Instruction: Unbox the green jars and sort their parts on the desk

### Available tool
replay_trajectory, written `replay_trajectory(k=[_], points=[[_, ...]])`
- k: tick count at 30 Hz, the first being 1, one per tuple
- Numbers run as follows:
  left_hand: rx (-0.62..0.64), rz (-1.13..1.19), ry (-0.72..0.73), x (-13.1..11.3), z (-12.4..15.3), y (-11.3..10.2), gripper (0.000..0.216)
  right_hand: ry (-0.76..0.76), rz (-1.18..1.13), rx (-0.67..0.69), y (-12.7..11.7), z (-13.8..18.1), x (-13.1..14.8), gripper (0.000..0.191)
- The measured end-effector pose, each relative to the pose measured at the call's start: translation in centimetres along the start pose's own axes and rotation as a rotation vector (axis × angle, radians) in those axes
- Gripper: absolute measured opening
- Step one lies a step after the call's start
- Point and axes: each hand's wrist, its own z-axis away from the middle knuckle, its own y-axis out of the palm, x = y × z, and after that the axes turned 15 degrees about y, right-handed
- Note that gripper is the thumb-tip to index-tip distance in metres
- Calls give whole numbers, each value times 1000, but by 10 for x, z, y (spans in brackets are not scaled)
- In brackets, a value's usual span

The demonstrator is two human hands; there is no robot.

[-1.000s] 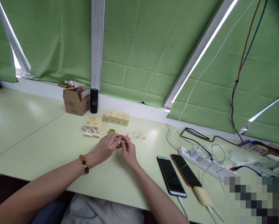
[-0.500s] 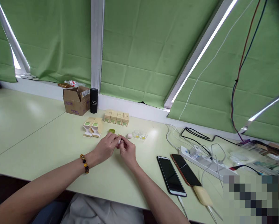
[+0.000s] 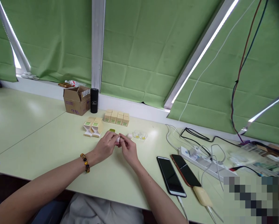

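Note:
Over the middle of the table my two hands meet at the fingertips. My left hand is closed around a small pale pink rounded object, mostly covered by fingers. The thumb and forefinger of my right hand pinch at that object's right side; any smaller part there is too hidden to name. Just beyond my fingers lie a small green piece and a second pale pink rounded object. A clear plastic tray with two round wells, yellow at the bottom, sits to their right.
Behind stand several small tan boxes in a row, and two opened ones lie to the left. A cardboard carton and a black tumbler are farther back. Phones and a power strip with cables occupy the right.
My right fingers have shifted slightly against the pale pink object, and a bit of yellow that showed at my fingertips is no longer visible. Otherwise the table looks the same.

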Motion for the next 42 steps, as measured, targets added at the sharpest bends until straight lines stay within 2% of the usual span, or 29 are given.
replay_trajectory(k=[5,11,22,26,29,31,33,36,42], points=[[-40,103,-51,4,1,-2,33,-163,100,56,-10,-2,2,48],[-73,174,-94,4,1,0,32,-157,228,-30,-11,-5,2,38],[-182,209,-134,1,1,2,31,-185,263,-88,-6,-3,7,39],[-342,222,-235,9,-2,-4,26,-122,244,-172,-19,-12,-5,41],[-533,442,-466,24,-5,-5,30,-9,190,-262,-33,-21,-15,42],[-616,716,-631,34,-5,-2,39,37,144,-300,-38,-26,-21,44],[-674,986,-734,40,-4,3,45,51,117,-300,-37,-26,-24,45],[-728,1220,-761,42,-1,8,41,39,114,-258,-30,-23,-25,44],[-716,1298,-767,38,0,9,31,15,124,-220,-21,-17,-24,44]])
